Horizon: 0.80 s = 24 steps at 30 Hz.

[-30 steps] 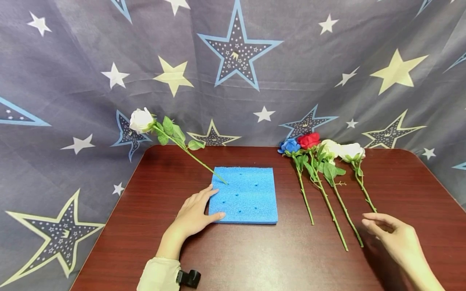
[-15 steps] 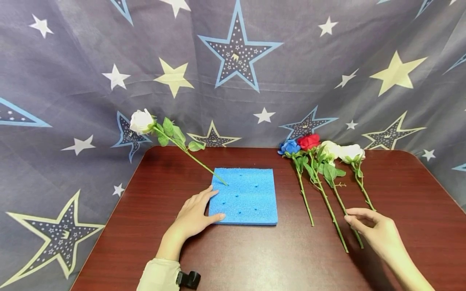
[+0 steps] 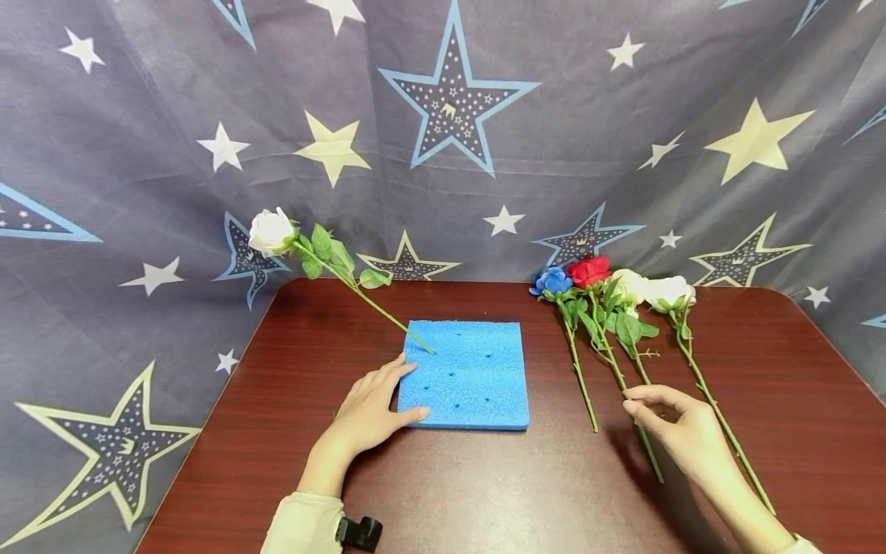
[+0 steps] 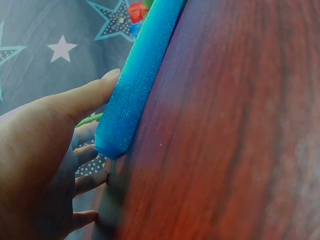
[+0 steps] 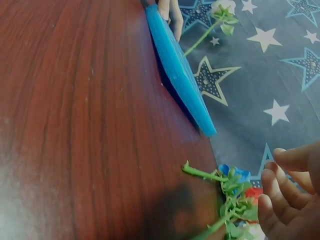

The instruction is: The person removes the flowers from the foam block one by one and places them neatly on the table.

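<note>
My left hand [image 3: 370, 408] rests on the left edge of a blue foam block [image 3: 477, 385], thumb and forefinger touching its top. In the left wrist view its other fingers are spread beside the block. A white rose [image 3: 272, 232] stands in the foam, tilted to the left. My right hand [image 3: 681, 431] is over the stem of a red rose [image 3: 588, 271], fingertips near that stem. In the right wrist view, nothing shows between its fingers. It partly hides the stem of a cream rose [image 3: 630, 286].
A blue rose [image 3: 552, 281] lies left of the red one, and another white rose [image 3: 670, 292] lies at the far right, its stem towards the front. Several small holes dot the foam. A star-patterned cloth [image 3: 443, 192] hangs behind the brown table [image 3: 477, 492].
My right hand has moved left across the stems, from the rightmost white rose past the cream rose to the red one. The left hand and foam have stayed put.
</note>
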Each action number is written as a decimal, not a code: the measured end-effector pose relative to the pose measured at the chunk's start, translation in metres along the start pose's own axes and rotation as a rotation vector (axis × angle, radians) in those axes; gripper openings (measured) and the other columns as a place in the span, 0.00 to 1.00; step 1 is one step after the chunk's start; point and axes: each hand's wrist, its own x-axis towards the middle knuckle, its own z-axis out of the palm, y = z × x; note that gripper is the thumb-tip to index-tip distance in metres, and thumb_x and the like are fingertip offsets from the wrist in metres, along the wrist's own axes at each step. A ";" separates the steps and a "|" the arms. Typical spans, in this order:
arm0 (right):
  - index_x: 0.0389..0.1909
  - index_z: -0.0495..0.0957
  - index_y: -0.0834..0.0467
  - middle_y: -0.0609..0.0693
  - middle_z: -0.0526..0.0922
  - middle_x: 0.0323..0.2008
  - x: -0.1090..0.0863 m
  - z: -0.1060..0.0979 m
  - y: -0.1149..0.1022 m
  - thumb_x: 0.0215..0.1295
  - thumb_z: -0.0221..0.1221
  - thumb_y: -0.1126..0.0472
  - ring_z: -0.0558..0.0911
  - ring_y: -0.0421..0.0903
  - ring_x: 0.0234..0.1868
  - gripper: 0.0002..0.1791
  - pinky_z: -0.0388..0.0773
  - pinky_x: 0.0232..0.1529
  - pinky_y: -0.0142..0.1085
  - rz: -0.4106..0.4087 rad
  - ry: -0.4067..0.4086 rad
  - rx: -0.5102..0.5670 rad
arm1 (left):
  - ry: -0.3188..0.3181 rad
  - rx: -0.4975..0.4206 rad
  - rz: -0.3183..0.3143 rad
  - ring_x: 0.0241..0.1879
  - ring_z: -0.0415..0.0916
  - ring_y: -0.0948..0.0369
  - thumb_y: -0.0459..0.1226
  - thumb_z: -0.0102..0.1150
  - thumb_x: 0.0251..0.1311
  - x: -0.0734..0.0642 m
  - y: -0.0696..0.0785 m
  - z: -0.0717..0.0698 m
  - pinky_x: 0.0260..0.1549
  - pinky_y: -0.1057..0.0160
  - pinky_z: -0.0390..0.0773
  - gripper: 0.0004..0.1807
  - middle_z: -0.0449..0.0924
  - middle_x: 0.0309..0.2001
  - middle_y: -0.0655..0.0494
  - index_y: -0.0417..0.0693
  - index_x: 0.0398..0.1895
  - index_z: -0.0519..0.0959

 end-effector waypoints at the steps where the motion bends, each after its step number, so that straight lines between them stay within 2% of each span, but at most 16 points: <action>1: 0.41 0.86 0.60 0.44 0.87 0.30 0.000 0.002 -0.001 0.61 0.68 0.64 0.80 0.29 0.30 0.08 0.73 0.30 0.22 -0.001 -0.001 0.012 | 0.001 -0.002 0.002 0.74 0.51 0.49 0.62 0.61 0.59 0.000 0.000 0.000 0.68 0.37 0.51 0.44 0.50 0.78 0.57 0.57 0.76 0.61; 11: 0.41 0.86 0.59 0.49 0.88 0.33 0.002 0.019 -0.010 0.60 0.68 0.65 0.81 0.31 0.33 0.08 0.75 0.34 0.23 -0.043 -0.044 0.065 | -0.009 -0.003 -0.012 0.74 0.51 0.50 0.63 0.61 0.59 0.000 -0.001 0.001 0.68 0.38 0.51 0.45 0.50 0.78 0.59 0.58 0.76 0.61; 18: 0.40 0.85 0.62 0.50 0.87 0.32 0.006 0.034 -0.019 0.61 0.67 0.67 0.82 0.34 0.31 0.07 0.77 0.33 0.25 -0.049 -0.091 0.145 | -0.008 -0.006 -0.016 0.74 0.51 0.50 0.62 0.62 0.58 0.000 -0.001 0.001 0.68 0.38 0.51 0.45 0.49 0.78 0.60 0.59 0.76 0.61; 24: 0.39 0.86 0.62 0.51 0.88 0.35 0.008 0.047 -0.025 0.61 0.67 0.68 0.81 0.33 0.32 0.06 0.77 0.32 0.26 -0.088 -0.101 0.157 | -0.005 -0.006 -0.011 0.74 0.51 0.50 0.62 0.62 0.58 0.000 -0.001 0.001 0.68 0.38 0.51 0.44 0.49 0.78 0.60 0.59 0.76 0.61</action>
